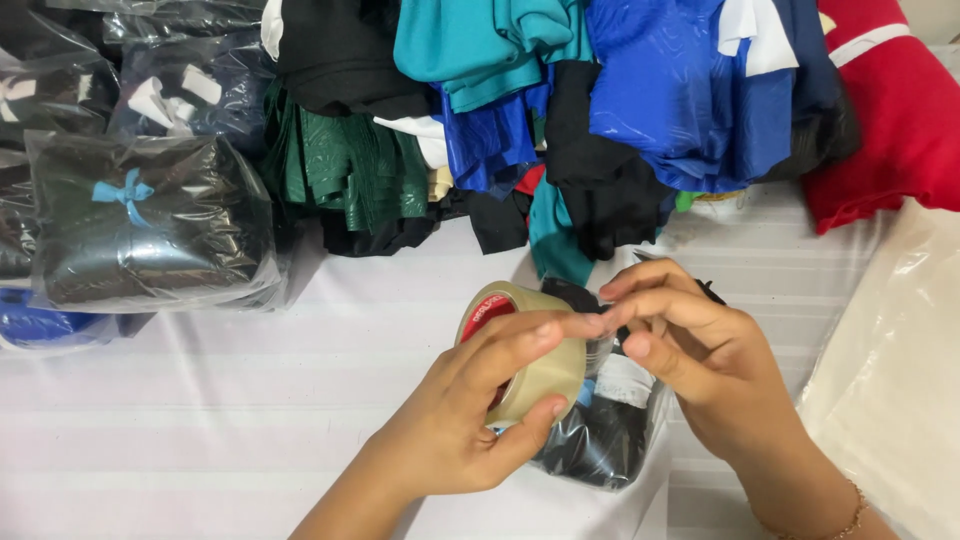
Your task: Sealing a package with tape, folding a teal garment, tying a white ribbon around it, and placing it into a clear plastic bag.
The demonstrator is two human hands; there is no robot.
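Note:
My left hand (pixel 470 410) grips a roll of clear packing tape (pixel 535 355) with a red inner core, held upright above a small clear plastic bag holding a black garment (pixel 605 435). My right hand (pixel 690 350) is at the roll's right edge, its fingertips pinched against my left index finger where the tape end would be. The loose end of the tape is too thin to make out. The bagged garment lies on the white striped cloth (pixel 200 420) under both hands.
Several clear bags with dark garments (pixel 150 220) are stacked at the left. A pile of loose clothes in teal, blue, black and green (pixel 560 100) runs along the back, with a red garment (pixel 890 130) at right. Cream plastic sheeting (pixel 900 380) lies at the right edge.

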